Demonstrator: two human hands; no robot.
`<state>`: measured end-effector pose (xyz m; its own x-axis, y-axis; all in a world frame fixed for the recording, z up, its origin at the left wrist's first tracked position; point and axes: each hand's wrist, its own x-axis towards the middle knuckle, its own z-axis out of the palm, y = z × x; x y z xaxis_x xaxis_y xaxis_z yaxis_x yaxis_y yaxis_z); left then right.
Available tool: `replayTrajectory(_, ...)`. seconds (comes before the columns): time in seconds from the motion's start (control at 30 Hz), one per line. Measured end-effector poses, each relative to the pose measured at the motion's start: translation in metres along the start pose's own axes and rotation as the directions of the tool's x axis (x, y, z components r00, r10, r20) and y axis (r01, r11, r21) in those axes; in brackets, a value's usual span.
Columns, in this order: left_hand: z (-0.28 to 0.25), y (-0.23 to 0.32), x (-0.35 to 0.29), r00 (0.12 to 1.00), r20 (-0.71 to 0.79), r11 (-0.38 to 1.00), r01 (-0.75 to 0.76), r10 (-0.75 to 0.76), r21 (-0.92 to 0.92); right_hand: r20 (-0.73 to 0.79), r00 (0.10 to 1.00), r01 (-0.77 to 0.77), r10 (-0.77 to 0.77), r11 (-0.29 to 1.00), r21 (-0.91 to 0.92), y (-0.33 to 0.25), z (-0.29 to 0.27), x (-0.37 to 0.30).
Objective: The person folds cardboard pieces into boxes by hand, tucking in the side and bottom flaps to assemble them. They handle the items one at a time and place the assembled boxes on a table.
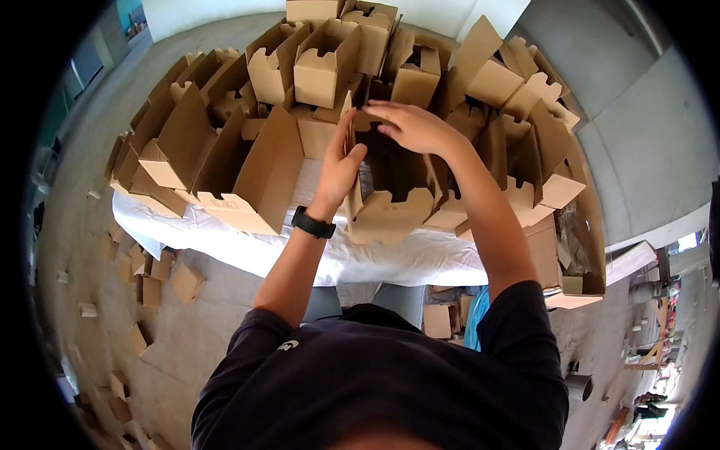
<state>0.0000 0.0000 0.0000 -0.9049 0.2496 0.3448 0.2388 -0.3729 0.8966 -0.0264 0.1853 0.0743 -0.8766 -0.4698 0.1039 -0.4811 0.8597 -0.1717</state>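
In front of me an open brown cardboard box [394,217] stands on the white cloth, its notched end facing me. My left hand [337,172] lies along the box's left wall with fingers stretched out and the thumb apart. Over the far end of the same box is my right hand [416,129], its fingers extended toward the left hand; whether they touch the cardboard I cannot tell. Neither hand grips anything that I can see. The inside of the box is dark, and its far end is partly hidden by the right hand.
Many open cardboard boxes crowd the table, among them a long one [255,187] at the left and a tall one [326,71] behind. A white cloth [225,244] covers the table's near edge. Small cartons [187,283] lie on the floor at the left.
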Motion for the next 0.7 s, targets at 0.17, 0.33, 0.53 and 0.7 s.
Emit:
replayTrajectory(0.17, -0.002, 0.006, -0.005, 0.999, -0.036, 1.000, -0.002, 0.002, 0.003, -0.580, 0.805, 0.195, 0.124, 0.868, 0.456, -0.048, -0.016, -0.066)
replayTrajectory(0.33, 0.000, 0.001, -0.004, 0.999, -0.036, 1.000, -0.018, 0.018, -0.016, -0.641, 0.623, 0.147, 0.448, 0.738, 0.659, -0.060, 0.045, -0.131)
replayTrajectory(0.53, -0.003, -0.006, -0.008, 0.997, -0.059, 0.999, -0.043, 0.045, 0.030, -0.718, 0.584, -0.008, 0.378, 0.888, 0.460, -0.095, 0.072, -0.166)
replayTrajectory(0.7, 0.005, 0.005, -0.010, 0.998, -0.054, 0.999, 0.039, -0.040, -0.010, -0.779, 0.607, -0.048, 0.155, 0.986, 0.159, -0.117, 0.083, -0.165)
